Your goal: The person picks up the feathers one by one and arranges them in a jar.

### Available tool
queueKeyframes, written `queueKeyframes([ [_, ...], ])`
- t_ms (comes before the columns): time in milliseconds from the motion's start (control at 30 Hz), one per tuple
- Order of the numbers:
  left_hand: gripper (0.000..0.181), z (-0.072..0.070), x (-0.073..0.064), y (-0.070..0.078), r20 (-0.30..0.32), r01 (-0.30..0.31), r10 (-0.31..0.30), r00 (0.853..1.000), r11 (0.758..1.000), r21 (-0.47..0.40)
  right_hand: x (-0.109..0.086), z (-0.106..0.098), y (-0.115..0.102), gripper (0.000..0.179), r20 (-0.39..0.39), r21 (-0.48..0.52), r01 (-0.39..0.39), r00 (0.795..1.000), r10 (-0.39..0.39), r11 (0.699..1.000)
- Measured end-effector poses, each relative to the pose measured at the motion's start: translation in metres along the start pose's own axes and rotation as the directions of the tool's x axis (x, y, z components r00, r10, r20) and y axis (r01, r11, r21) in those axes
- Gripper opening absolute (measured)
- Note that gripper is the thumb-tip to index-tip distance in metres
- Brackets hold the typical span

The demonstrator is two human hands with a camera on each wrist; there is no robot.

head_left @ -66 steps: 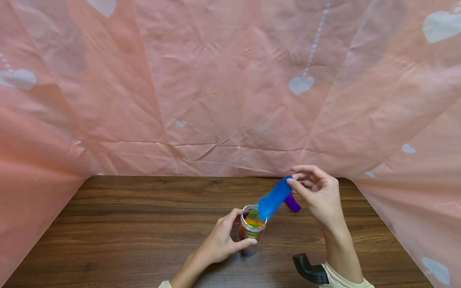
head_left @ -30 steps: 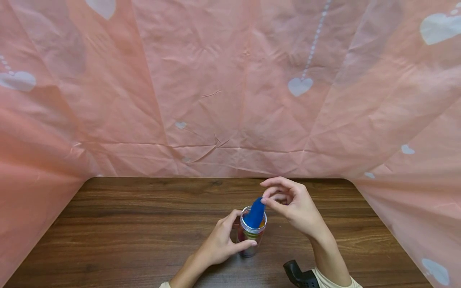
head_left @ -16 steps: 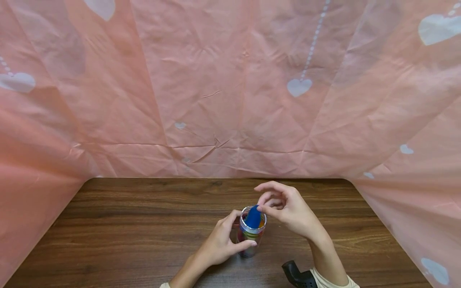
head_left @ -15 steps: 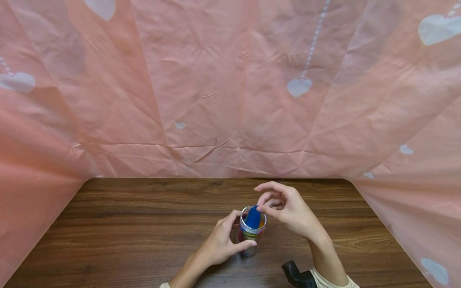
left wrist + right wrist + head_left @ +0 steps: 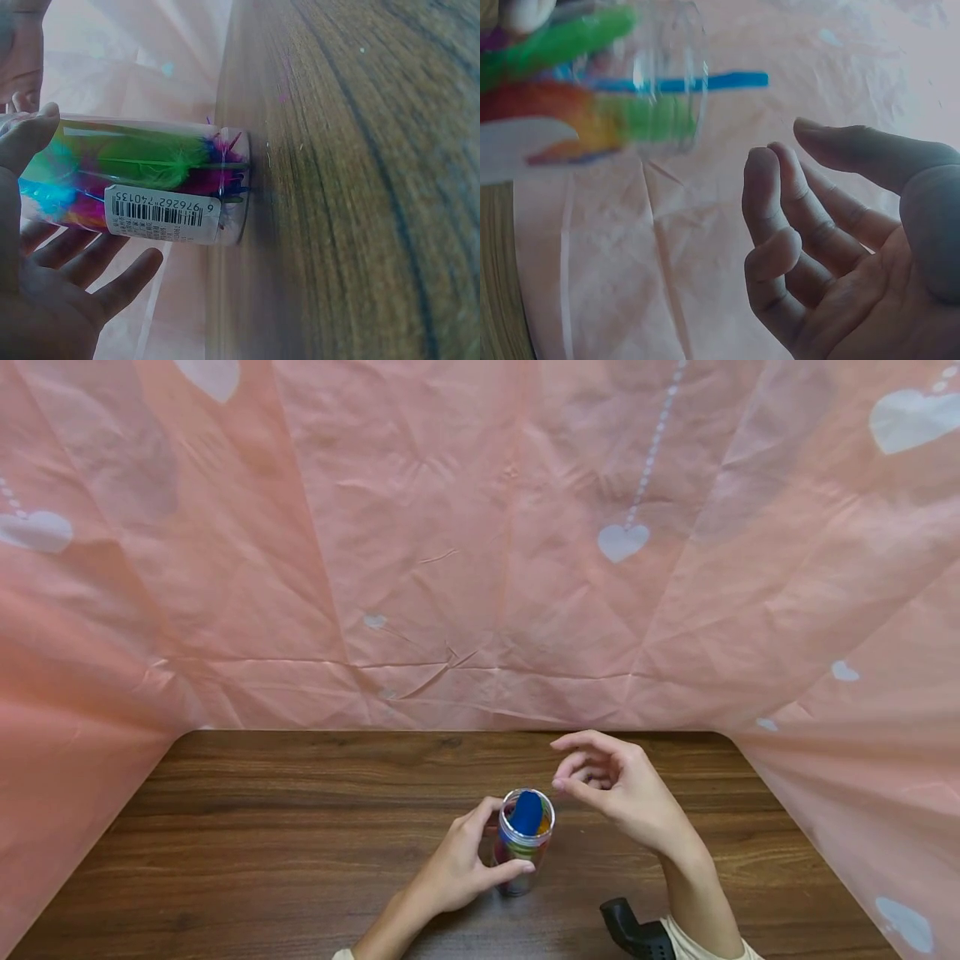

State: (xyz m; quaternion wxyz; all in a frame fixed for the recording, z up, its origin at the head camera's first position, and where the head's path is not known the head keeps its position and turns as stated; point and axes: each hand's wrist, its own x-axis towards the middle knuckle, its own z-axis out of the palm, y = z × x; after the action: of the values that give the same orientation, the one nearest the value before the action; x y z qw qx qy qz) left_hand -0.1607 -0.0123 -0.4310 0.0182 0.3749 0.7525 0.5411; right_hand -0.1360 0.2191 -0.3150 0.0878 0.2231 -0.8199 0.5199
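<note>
A clear jar (image 5: 538, 853) packed with colored feathers stands upright on the table, its mouth uncapped. My left hand (image 5: 468, 866) grips it from the left, thumb in front. A barcode label (image 5: 163, 214) and a green feather (image 5: 142, 163) show through the wall in the left wrist view. One blue feather (image 5: 527, 812) leans inside the mouth; its tip sticks out past the rim in the right wrist view. My right hand (image 5: 641, 797) hovers up and right of the jar, fingers loosely bent, holding nothing and apart from the feather.
The dark wooden table (image 5: 285, 827) spreads around the jar. A pink curtain (image 5: 480, 568) with white hearts rises behind and at both sides. A black camera mount (image 5: 633, 931) sits at the right sleeve.
My right hand lowered the blue feather into the jar, let go, and drew back up and right. The left hand kept its grip. A purple feather seen earlier at right is out of sight.
</note>
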Motion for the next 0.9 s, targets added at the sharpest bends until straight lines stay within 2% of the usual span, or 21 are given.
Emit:
queueKeyframes([
  [300,0.056,0.0,0.0,0.0,-0.015,-0.004,0.004,1.0,1.0,0.02,-0.004,-0.015,0.001,0.026,-0.112,0.035,-0.034,0.993,0.038,0.999],
  [433,0.056,0.0,-0.001,0.0,-0.022,-0.012,0.012,1.0,1.0,0.028,-0.005,-0.017,0.005,0.024,-0.155,-0.003,-0.048,0.987,0.047,0.999],
  [533,0.056,0.0,0.0,0.0,-0.023,-0.015,0.016,1.0,0.999,0.032,-0.005,-0.017,0.01,0.022,-0.194,-0.071,-0.066,0.98,0.051,0.995],
  [633,0.055,-0.001,0.0,0.0,-0.023,-0.016,0.016,1.0,0.999,0.031,-0.005,-0.016,0.016,0.02,-0.239,-0.184,-0.077,0.971,0.032,0.98],
  [767,0.055,-0.001,0.0,0.0,-0.019,-0.015,0.016,1.0,1.0,0.027,-0.003,-0.015,0.026,0.017,-0.277,-0.339,-0.086,0.961,-0.012,0.937],
  [900,0.055,-0.001,0.0,0.0,-0.022,-0.018,0.019,1.0,0.999,0.03,-0.002,-0.016,0.035,0.017,-0.288,-0.435,-0.092,0.957,-0.042,0.895],
])
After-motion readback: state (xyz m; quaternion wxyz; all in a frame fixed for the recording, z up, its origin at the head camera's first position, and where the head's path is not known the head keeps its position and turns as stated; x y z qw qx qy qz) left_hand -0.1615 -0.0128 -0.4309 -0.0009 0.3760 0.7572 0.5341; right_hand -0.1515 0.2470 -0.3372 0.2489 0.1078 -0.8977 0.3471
